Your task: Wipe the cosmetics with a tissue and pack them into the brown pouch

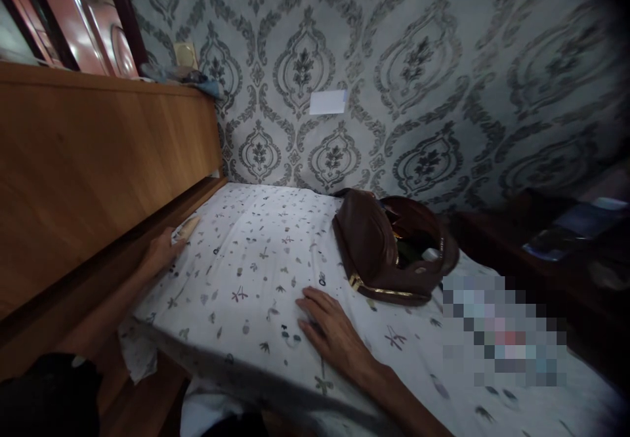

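Note:
A white bedsheet (pixel 256 247) printed with small plants and bows covers the mattress in front of me. At its left edge, beside the wooden board, my left hand (pixel 165 250) is closed on the edge of the sheet. A small beige patch (pixel 187 228) shows just past those fingertips; I cannot tell whether it is bare mattress or a separate thing. My right hand (pixel 332 329) lies palm down on the sheet near the middle, fingers stretched out, holding nothing. Beyond it sits a brown leather bag (pixel 367 240) with a gold zip, its top gaping over partly visible contents.
A tall wooden board (pixel 108 181) borders the bed's left side, with a crumpled plastic bag (pixel 172 73) on top. Patterned wallpaper (pixel 305 63) closes off the back, bearing a white card (pixel 328 102). A blurred-out item (pixel 502 332) lies at right, near dark furniture (pixel 506 233).

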### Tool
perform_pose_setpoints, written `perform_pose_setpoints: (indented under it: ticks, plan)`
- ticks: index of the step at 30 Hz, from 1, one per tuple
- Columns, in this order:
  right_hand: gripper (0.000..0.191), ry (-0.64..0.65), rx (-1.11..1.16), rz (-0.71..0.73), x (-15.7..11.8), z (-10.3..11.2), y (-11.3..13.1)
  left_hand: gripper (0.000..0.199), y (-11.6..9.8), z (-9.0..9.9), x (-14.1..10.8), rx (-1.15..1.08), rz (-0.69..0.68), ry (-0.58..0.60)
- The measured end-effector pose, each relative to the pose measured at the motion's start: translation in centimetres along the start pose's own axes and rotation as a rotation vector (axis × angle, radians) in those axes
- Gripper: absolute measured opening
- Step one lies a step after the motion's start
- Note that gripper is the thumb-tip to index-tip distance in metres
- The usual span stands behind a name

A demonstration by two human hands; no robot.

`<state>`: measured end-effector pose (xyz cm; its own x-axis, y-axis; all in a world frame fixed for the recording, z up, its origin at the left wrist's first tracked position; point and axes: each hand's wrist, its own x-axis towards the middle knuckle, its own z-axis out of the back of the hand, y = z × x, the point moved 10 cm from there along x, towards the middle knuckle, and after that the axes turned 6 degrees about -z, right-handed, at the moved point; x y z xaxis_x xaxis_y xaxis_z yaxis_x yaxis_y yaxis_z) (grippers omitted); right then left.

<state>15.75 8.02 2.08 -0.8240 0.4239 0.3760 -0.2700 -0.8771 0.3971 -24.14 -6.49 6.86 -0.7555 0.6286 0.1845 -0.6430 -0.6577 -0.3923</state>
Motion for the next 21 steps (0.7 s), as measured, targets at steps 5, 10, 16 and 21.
perform_pose_setpoints:
  ticks: [5, 10, 16, 21]
  plan:
    - [0.045, 0.084, 0.175, -0.083, 1.8, -0.9, 1.0, 0.054, -6.2, -3.5, -3.0, -0.294, -0.127, 0.028]
    - [0.062, 0.083, 0.304, -0.160, 5.4, -1.4, 2.0, 0.047, -15.0, -8.0, -7.1, -0.417, -0.391, 0.128]
    - [0.052, 0.039, 0.174, -0.166, 6.5, -2.2, 1.0, 0.027, -12.5, -6.3, -5.8, -0.182, -0.495, 0.031]
    - [0.048, -0.047, 0.113, -0.058, 5.4, -2.7, 0.9, 0.023, -3.0, -2.9, -2.9, 0.040, -0.346, -0.057]
